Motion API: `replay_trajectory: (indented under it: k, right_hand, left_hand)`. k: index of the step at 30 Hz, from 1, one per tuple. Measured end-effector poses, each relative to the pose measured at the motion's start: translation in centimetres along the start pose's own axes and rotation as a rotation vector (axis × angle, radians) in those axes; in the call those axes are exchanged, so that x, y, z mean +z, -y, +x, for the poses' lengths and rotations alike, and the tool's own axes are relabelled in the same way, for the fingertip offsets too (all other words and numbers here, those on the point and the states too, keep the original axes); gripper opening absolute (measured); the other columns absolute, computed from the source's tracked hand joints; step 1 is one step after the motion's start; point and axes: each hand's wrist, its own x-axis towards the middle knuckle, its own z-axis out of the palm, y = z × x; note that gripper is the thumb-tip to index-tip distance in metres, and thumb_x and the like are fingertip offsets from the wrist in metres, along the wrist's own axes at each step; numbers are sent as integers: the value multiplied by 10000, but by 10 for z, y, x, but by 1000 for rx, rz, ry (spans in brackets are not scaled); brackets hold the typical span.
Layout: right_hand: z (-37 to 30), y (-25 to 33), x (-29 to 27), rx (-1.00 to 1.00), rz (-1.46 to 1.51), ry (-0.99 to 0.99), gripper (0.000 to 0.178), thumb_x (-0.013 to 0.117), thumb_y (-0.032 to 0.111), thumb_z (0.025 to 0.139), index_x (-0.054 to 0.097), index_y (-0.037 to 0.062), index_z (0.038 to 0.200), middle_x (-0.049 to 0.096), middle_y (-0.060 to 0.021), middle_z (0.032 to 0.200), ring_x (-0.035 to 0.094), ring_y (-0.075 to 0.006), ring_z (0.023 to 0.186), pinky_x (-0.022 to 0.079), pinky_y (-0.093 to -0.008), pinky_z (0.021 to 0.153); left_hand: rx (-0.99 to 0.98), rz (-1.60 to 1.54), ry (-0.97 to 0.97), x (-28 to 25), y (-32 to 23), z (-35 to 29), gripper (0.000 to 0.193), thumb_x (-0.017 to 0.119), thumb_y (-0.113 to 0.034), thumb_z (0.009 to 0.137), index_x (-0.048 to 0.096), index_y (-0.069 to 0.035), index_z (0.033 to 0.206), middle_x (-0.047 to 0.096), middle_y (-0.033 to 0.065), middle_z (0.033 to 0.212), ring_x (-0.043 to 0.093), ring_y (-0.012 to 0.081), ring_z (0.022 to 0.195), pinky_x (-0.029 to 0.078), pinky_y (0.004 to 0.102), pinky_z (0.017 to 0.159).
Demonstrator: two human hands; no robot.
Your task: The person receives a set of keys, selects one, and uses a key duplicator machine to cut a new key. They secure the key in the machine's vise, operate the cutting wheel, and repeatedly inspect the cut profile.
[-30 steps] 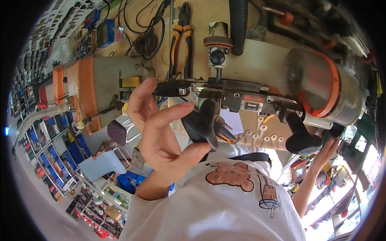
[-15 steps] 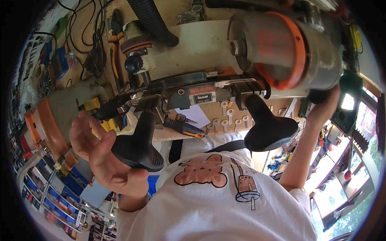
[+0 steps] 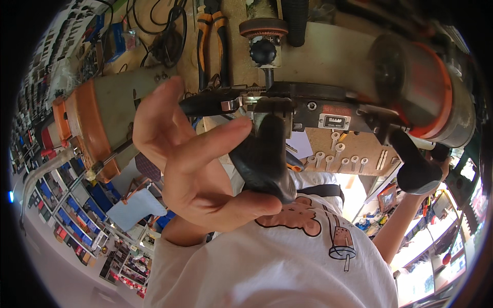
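A key-cutting machine (image 3: 321,117) with a dark carriage and two black wing-shaped clamp knobs spans the view ahead of me. My left hand (image 3: 192,174) is at the left clamp knob (image 3: 264,161), its fingers spread apart. The thumb lies by the knob's lower end, and one fingertip is near its upper part. Whether they press on it I cannot tell. At the far right, my right hand (image 3: 444,166) is beside a small black round knob (image 3: 440,152) under the motor housing. The right clamp knob (image 3: 418,174) partly covers this hand, and its fingers are hidden.
Orange-handled pliers (image 3: 221,51) and black cables (image 3: 169,36) lie on the wooden bench to the left. Several keys (image 3: 329,160) show below the carriage. An orange and grey machine (image 3: 90,128) stands at left, and a cylindrical housing with an orange ring (image 3: 436,90) at right.
The view has swung, so the machine appears farther right. My left hand has come up closer around the left clamp knob, fingers spread wider. My right hand stays by the small round knob.
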Motion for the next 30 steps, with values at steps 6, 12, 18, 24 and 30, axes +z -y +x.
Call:
replay_trajectory:
  k: [6,12,18,24,30]
  right_hand:
    - [-9,23,26,48,-78,-80,395,388,281,916,446,35,1220,417,-162,1281,464,-285,1130,444,-410,915]
    - [-15,31,20,-61,-218,-61,435,332,262,932,402,12,1282,439,-139,1276,473,-264,1126,417,-359,920]
    - [-81,34,21,-535,-558,458,230,468,65,826,569,-57,992,600,-119,847,557,-171,736,441,-270,679]
    - [-141,7,113,-194,-765,727,127,608,54,792,639,26,912,584,-111,662,580,-150,543,438,-265,517]
    - [-142,-13,132,-189,-762,799,129,590,128,813,634,43,899,591,-157,719,582,-342,624,449,-368,544]
  left_hand:
    - [-3,-49,-7,4,7,9,746,513,-664,736,527,-2,1079,234,201,1357,286,385,1257,212,509,1036]
    - [2,-61,-25,9,11,12,804,484,-695,718,520,19,1086,291,189,1338,306,366,1253,227,472,1039]
    - [-129,-32,-96,16,0,14,785,414,-677,767,527,40,1067,370,217,1283,354,304,1229,270,428,1022]
    - [-80,-148,-40,7,9,19,708,602,-629,689,590,-2,1016,370,191,1287,339,289,1227,260,410,1009]
    - [-224,-215,-39,4,-2,17,662,690,-556,655,602,5,995,368,193,1283,322,279,1229,252,392,996]
